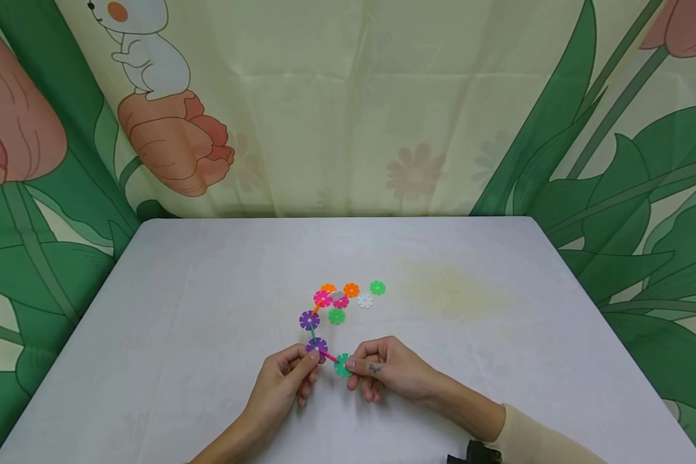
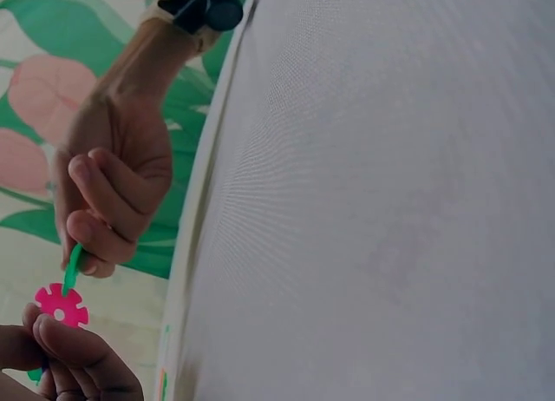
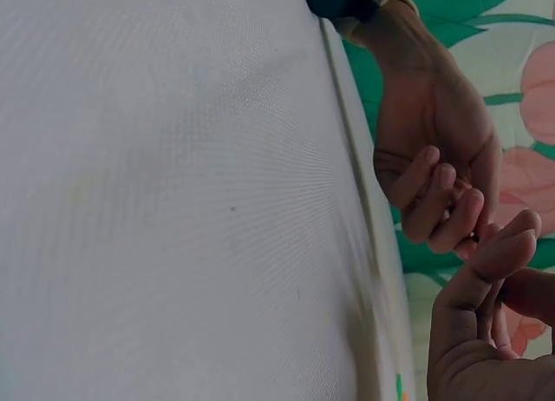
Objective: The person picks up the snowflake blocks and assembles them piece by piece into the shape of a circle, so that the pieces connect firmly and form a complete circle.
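A chain of interlocking snowflake discs reaches from the table's middle to my hands. My left hand point(image 1: 284, 377) pinches a purple disc point(image 1: 313, 343) between thumb and fingers. Between the hands, a pink disc point(image 2: 61, 305) joins it to a green disc point(image 1: 341, 366), whose right rim my right hand point(image 1: 391, 368) pinches. Up the chain, a teal edge-on disc point(image 1: 313, 334) links to another purple disc point(image 1: 309, 320), then an orange edge-on disc point(image 1: 316, 310) and a pink one point(image 1: 322, 298). In the right wrist view, fingers hide the discs.
Beyond the chain lie loose-looking discs: an orange disc point(image 1: 351, 290), a white disc point(image 1: 365, 301), a bright green disc point(image 1: 377, 288) and another green disc point(image 1: 336, 316). A white cloth covers the table point(image 1: 151, 335). Behind it hangs a printed curtain point(image 1: 325, 129).
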Motion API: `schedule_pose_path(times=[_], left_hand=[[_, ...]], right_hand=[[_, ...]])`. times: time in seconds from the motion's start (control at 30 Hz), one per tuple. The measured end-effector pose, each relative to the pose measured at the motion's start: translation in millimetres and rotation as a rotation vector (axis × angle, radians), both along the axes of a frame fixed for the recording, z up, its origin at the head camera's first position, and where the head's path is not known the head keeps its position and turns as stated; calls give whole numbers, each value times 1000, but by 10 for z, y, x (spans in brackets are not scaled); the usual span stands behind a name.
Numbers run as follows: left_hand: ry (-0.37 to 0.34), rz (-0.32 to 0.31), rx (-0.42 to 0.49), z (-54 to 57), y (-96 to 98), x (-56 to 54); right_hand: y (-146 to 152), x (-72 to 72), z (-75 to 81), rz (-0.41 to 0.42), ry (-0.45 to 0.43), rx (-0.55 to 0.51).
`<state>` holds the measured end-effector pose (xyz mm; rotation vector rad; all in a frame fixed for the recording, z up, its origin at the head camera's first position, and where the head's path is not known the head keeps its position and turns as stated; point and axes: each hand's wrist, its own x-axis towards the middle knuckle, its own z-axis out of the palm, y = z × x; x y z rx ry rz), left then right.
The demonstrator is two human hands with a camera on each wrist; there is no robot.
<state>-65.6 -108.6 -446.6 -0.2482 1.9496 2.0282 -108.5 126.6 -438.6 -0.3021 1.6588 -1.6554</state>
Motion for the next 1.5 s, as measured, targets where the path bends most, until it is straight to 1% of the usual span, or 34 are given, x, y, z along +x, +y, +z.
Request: schedule_pose_path(times=[0.4,0.73,0.97,1.27,1.5], left_hand=[[-13,5,3,-13,3,-6],[-11,29,-13,-2,19,-11],[-27,20,-21,1,33,-3],[-35,19,-14,-17,40,-7],[-16,4,8,-30,34,0]], right_hand=[[-48,55,29,-49,-17,-3],[-68,52,25,-53,-14,-9],[-75,58,20,-71,-18,-9],[-69,55,-8,-57,-19,-12],[-67,61,-40,-48,24,22]])
